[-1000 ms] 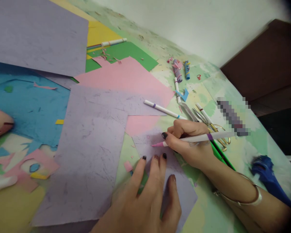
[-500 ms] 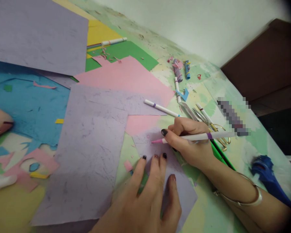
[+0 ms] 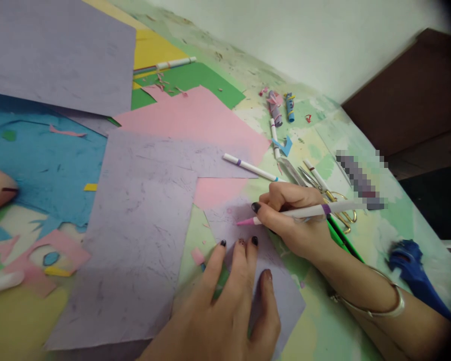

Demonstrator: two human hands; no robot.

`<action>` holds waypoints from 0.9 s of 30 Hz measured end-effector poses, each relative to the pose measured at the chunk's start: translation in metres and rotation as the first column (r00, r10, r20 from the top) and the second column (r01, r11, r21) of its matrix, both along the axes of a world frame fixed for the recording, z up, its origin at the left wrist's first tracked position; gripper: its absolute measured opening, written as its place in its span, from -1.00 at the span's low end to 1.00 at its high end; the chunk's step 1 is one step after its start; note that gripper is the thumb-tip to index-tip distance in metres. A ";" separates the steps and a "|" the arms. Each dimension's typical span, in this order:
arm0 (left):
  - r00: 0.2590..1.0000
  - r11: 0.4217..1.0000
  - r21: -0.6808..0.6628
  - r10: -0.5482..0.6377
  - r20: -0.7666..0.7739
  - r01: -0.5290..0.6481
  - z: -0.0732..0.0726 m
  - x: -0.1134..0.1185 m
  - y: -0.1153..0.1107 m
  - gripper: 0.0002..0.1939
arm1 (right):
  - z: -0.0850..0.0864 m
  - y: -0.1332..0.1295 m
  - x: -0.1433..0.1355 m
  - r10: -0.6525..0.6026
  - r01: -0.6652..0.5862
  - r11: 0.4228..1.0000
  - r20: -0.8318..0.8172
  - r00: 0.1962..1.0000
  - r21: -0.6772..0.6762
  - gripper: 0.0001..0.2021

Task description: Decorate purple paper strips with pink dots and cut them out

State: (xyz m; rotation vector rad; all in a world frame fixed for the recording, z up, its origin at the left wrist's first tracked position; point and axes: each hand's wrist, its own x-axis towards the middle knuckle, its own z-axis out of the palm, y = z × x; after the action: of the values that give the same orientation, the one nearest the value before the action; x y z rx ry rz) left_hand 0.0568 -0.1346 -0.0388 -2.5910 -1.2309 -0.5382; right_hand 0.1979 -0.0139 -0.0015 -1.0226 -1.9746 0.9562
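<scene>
In my right hand [image 3: 293,215] is a white marker [image 3: 308,212] with a pink tip and a purple band, its point at a small purple sheet of paper [image 3: 285,301]. Faint pink marks show on that sheet by the tip. My left hand [image 3: 229,301] lies flat with its fingers spread, pressing on the same sheet. To its left is a larger purple sheet [image 3: 143,240] with dark scratchy marks. Another white marker [image 3: 250,168] lies just beyond my right hand, and gold-handled scissors [image 3: 342,210] lie partly hidden behind it.
A pink sheet [image 3: 188,115], a green sheet [image 3: 210,82] and a blue sheet [image 3: 41,165] are spread beyond. Two small decorated paper rolls [image 3: 290,108] stand near the wall. A blue glue gun [image 3: 413,265] lies at right. Pink paper scraps [image 3: 67,245] lie at left.
The marker tip has shifted very slightly right and down on the small purple sheet, and the pink marks there look a little fuller. My left hand stays in place.
</scene>
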 end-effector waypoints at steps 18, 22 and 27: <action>1.000 1.000 -0.003 0.008 0.001 -0.008 0.001 0.001 0.000 -0.68 | -0.004 0.001 0.000 0.022 -0.024 0.998 -0.040 0.999 -0.054 -0.63; 1.000 1.000 0.030 -0.005 0.009 0.005 -0.001 -0.001 0.001 -0.68 | -0.003 0.000 0.000 0.026 -0.028 0.999 -0.039 0.999 -0.046 -0.63; 0.998 0.997 0.056 -0.053 -0.019 0.054 -0.001 -0.005 0.005 -0.68 | 0.000 0.000 -0.001 0.007 -0.007 1.000 0.003 1.000 0.008 -0.64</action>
State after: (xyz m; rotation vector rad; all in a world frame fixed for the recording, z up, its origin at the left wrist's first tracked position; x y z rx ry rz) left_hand 0.0522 -0.1300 -0.0402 -2.5824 -1.1277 -0.5511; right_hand 0.1972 -0.0140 -0.0014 -1.0136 -1.9844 0.9503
